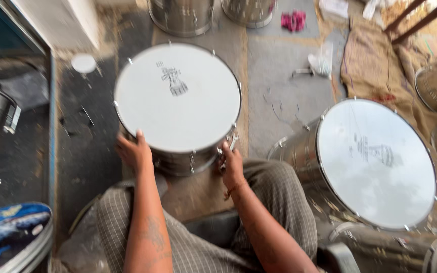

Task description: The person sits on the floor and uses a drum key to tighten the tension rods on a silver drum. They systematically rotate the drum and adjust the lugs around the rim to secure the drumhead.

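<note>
Drum (pixel 177 96), round, white-skinned, steel-shelled, sits gripped by both hands at its rim.

motion-blurred drum (pixel 177 96) print, right fingertips (pixel 223 151) hidden

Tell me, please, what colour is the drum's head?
White, on the drum in the head view.

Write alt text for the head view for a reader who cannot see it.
A seated person steadies a metal drum with a white drumhead on the floor, left hand on its near rim and right hand at a tuning lug on its side. A second white-headed drum leans at the right, with more metal shells around.
</note>
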